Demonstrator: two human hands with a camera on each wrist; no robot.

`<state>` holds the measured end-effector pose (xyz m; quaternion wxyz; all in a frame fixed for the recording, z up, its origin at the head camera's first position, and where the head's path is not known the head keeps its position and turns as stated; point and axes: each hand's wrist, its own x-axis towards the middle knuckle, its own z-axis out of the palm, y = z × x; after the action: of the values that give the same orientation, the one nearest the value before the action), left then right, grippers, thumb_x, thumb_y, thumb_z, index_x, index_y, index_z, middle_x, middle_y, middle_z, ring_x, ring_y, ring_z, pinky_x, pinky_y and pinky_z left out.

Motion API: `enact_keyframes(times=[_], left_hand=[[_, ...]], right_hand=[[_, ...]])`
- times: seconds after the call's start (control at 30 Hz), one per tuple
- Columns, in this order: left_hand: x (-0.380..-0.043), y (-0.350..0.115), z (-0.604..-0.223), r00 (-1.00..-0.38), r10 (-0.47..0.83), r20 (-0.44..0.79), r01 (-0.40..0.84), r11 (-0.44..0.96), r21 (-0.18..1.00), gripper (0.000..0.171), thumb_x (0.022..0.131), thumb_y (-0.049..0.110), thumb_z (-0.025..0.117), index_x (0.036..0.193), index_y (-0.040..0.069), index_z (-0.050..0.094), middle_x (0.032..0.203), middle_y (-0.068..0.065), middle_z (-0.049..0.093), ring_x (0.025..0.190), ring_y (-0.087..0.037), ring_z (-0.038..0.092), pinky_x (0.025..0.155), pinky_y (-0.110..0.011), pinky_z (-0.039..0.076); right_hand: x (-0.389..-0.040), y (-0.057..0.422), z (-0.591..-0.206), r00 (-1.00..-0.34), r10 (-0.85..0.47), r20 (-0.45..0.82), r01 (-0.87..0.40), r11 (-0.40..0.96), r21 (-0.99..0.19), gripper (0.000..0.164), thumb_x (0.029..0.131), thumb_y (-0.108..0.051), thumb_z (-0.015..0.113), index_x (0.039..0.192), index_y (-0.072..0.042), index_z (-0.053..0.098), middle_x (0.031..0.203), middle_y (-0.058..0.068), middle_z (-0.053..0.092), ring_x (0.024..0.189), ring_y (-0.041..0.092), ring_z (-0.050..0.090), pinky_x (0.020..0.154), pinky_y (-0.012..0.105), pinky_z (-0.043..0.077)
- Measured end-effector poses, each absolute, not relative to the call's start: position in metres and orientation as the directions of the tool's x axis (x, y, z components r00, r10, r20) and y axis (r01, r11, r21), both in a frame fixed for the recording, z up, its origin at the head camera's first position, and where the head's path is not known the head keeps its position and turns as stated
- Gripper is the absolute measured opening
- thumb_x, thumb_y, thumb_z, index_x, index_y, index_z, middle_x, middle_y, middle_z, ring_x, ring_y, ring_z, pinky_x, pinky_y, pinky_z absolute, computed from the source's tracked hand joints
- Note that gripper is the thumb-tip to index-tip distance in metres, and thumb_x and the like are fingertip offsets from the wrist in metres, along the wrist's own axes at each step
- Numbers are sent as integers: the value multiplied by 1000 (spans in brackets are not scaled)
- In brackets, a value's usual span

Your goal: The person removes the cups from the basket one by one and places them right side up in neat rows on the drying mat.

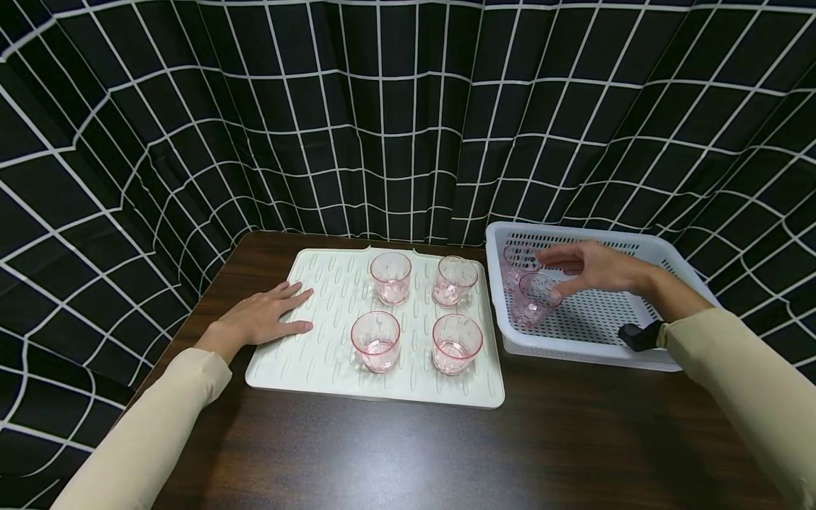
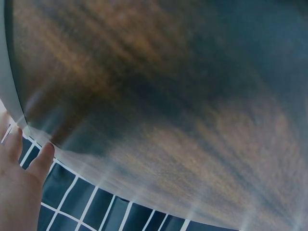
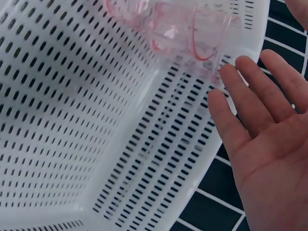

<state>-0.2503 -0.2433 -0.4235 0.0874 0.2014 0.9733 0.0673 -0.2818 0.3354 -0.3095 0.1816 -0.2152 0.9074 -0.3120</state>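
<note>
Over the white basket [image 1: 586, 350]: right hand [image 1: 589, 266] held spread, glass [image 1: 533, 306] apparently being reached for | left hand [image 1: 260, 317] laid spread on mat [image 1: 321, 354] | rim pinch probably needed next, tbh

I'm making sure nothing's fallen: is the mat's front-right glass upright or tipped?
Upright: the glass stands on the mat, base down, pink rim up.

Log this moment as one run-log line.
left hand: rests on mat | right hand: over basket, by two glasses, contact unclear | on mat: four glasses, upright
</note>
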Motion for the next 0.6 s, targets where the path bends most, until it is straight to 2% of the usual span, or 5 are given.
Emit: enact_keyframes(times=[0.2, 0.6], left_hand=[[-251, -244, -424, -905, 400, -144, 376, 912, 166, 84, 94, 69, 45, 157, 16, 31, 162, -16, 27, 149, -41, 20, 112, -66, 23], [-252, -244, -424, -905, 399, -148, 378, 913, 154, 84, 94, 71, 43, 157, 16, 31, 162, -16, 27, 149, -41, 20, 112, -66, 23]], right_hand=[[-285, 342, -314, -820, -516, -248, -251, 713, -655, 81, 81, -13, 84, 146, 8, 40, 149, 30, 42, 137, 51, 38, 107, 60, 38], [-287, 339, -320, -770, -551, -322, -238, 716, -657, 81, 79, -16, 85, 144, 6, 43, 147, 31, 42, 134, 51, 41, 105, 58, 41]])
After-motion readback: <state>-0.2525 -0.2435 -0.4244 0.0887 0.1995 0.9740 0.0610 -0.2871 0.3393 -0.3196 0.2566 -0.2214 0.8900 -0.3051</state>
